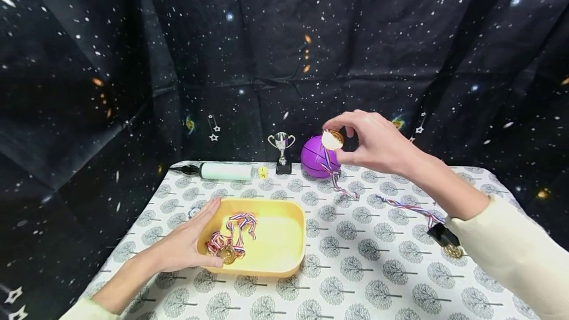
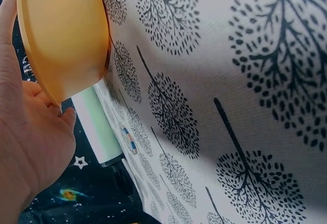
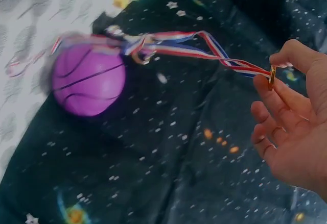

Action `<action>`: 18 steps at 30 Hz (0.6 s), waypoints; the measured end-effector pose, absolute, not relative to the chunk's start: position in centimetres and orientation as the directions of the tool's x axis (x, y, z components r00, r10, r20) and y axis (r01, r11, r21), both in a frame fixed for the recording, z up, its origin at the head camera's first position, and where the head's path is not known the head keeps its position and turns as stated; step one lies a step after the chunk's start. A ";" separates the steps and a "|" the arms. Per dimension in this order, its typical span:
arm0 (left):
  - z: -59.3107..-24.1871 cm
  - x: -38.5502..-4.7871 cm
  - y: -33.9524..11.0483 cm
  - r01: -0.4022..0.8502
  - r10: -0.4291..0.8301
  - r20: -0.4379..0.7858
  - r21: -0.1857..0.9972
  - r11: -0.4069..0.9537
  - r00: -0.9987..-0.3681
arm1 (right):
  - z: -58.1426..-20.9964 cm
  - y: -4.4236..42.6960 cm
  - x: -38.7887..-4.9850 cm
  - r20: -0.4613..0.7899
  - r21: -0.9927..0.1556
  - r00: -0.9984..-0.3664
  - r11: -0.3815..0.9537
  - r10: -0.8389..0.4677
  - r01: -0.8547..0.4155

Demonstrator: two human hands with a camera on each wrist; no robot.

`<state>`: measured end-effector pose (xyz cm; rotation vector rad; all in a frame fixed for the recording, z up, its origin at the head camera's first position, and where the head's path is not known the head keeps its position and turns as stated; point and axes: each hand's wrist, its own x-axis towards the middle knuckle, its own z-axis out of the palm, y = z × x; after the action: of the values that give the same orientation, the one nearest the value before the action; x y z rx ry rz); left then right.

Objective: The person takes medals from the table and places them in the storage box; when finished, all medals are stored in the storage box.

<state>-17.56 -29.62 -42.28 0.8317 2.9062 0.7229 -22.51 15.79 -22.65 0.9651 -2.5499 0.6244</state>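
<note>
The right hand (image 1: pixel 373 142) pinches a gold medal (image 1: pixel 332 140) between thumb and fingers, raised above the tabletop (image 1: pixel 355 290). The red, white and blue ribbon (image 1: pixel 335 177) of this medal hangs down, passing in front of a purple basketball (image 1: pixel 313 157) in the head view; the right wrist view shows the medal edge-on in the pinch.

The left hand (image 1: pixel 188 243) grips a yellow bin (image 1: pixel 277 233) by its left side, the thumb lying along the near left corner. Inside, toward the left, a gold-toned medal (image 1: pixel 228 255) lies beside bunched striped ribbons (image 1: pixel 242 221).

At the right, another medal (image 1: pixel 453 252), partly hidden by the right sleeve (image 1: pixel 502 246), rests on the tree-print cloth, its ribbon stretching away toward the back.

Along the back stand a mint-green cylinder (image 1: pixel 227 171) with a black end, lying sideways, a small yellow cube (image 1: pixel 263 172), a silver trophy cup (image 1: pixel 281 141) on a black base, and the basketball. A starry dark backdrop (image 1: pixel 266 28) hangs behind.
</note>
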 end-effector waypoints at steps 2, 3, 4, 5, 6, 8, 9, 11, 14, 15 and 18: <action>-42.3 -17.5 -29.6 0.492 0.509 0.092 0.447 0.747 -0.856 | -22.0 14.8 -22.6 0.466 -0.283 -0.698 0.655 -0.544 -0.700; -42.2 -17.5 -29.6 0.492 0.509 0.091 0.448 0.746 -0.856 | -21.6 14.3 -22.6 0.472 -0.285 -0.692 0.648 -0.546 -0.706; -42.3 -17.5 -29.6 0.492 0.510 0.091 0.449 0.746 -0.855 | -21.3 13.9 -22.5 0.478 -0.287 -0.688 0.642 -0.547 -0.711; -42.3 -17.5 -29.6 0.493 0.511 0.090 0.449 0.746 -0.855 | -20.9 13.4 -22.5 0.485 -0.285 -0.681 0.637 -0.549 -0.716; -42.3 -17.4 -29.6 0.493 0.512 0.090 0.449 0.745 -0.855 | -20.6 13.0 -22.5 0.491 -0.289 -0.676 0.629 -0.549 -0.722; -42.2 -17.4 -29.6 0.492 0.511 0.089 0.449 0.746 -0.855 | -20.0 12.2 -22.4 0.503 -0.296 -0.667 0.615 -0.550 -0.731; -42.2 -17.4 -29.6 0.491 0.510 0.088 0.449 0.746 -0.856 | -19.6 11.9 -22.3 0.507 -0.303 -0.664 0.607 -0.550 -0.735; -42.2 -17.4 -29.6 0.489 0.510 0.083 0.446 0.749 -0.856 | -19.0 11.3 -22.2 0.512 -0.318 -0.659 0.592 -0.550 -0.741; -42.2 -17.4 -29.6 0.489 0.509 0.082 0.441 0.753 -0.857 | -18.0 10.3 -22.2 0.514 -0.338 -0.654 0.570 -0.554 -0.749; -42.2 -17.4 -29.6 0.489 0.509 0.081 0.442 0.753 -0.857 | -17.7 10.1 -22.2 0.515 -0.344 -0.653 0.563 -0.556 -0.751; -42.2 -17.4 -29.6 0.487 0.508 0.079 0.443 0.753 -0.858 | -16.9 9.2 -22.3 0.525 -0.358 -0.643 0.540 -0.558 -0.762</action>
<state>-17.39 -29.60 -42.22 0.8229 2.8975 0.7114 -22.27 9.20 -16.85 1.0861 -2.4326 0.8130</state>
